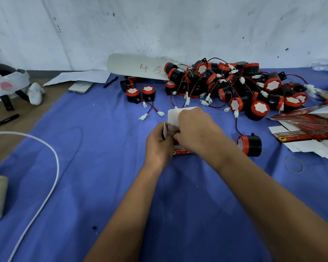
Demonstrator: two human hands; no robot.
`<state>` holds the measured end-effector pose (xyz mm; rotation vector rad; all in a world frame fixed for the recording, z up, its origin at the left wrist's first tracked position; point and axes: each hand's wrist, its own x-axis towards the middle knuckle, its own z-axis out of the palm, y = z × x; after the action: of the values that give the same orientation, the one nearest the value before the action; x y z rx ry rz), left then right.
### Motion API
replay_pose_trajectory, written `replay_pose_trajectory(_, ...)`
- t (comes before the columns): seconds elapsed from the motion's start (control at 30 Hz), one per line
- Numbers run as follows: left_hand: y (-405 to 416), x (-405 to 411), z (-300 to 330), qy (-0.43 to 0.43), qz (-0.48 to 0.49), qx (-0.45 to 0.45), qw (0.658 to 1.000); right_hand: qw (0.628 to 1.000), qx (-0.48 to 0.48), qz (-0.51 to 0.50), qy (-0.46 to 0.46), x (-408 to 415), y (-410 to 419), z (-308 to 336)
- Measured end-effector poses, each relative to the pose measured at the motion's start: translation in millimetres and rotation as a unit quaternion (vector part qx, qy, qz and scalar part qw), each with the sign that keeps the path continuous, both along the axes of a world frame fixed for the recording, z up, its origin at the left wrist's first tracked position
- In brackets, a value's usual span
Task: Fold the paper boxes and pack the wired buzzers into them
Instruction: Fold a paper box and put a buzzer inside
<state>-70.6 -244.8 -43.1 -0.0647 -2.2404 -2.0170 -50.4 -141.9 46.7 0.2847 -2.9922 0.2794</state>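
Observation:
Both my hands hold one red and white paper box at the middle of the blue cloth. My left hand grips its left side, where a white flap sticks up. My right hand covers the top and pinches a flap, with the white lid flap standing behind it. A single black and red wired buzzer lies just to the right of my right wrist. A big pile of buzzers with red and black wires fills the back. Two more buzzers stand apart at its left.
A stack of flat red boxes lies at the right edge, a rubber band in front of it. A white card marked 46, a phone and pens lie at the back. A white cable curves across the left.

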Motion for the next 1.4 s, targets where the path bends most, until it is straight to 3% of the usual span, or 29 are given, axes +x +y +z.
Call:
replay_pose_trajectory(0.2, -3, -2, -1, -0.008, -0.003, 0.025, 1.0, 0.998, 0.018, -0.06, 0.011, 2, -7, -2)
replay_pose_trajectory(0.4, 2, 0, -1, 0.016, 0.008, -0.029, 0.999, 0.997, -0.012, -0.072, 0.015, 7, -8, -4)
replay_pose_trajectory(0.67, 3, -2, 6, -0.008, 0.01, -0.05, 0.999, 0.999, 0.035, -0.003, -0.021, -3, 5, 7)
replay_pose_trajectory(0.9, 4, 1, 9, -0.008, 0.018, -0.057, 0.998, 0.991, -0.025, -0.082, 0.102, -4, 35, 19)
replay_pose_trajectory(1.03, 5, 1, 9, -0.018, 0.022, -0.065, 0.998, 0.996, -0.006, -0.03, 0.09, -1, 21, 18)
replay_pose_trajectory(1.23, 3, -2, 4, 0.009, 0.011, -0.047, 0.999, 0.99, -0.111, 0.051, 0.066, 2, 19, 6)
replay_pose_trajectory(1.4, 2, -3, 1, 0.023, 0.002, -0.033, 0.999, 0.995, -0.066, 0.057, 0.053, -2, 21, -4)
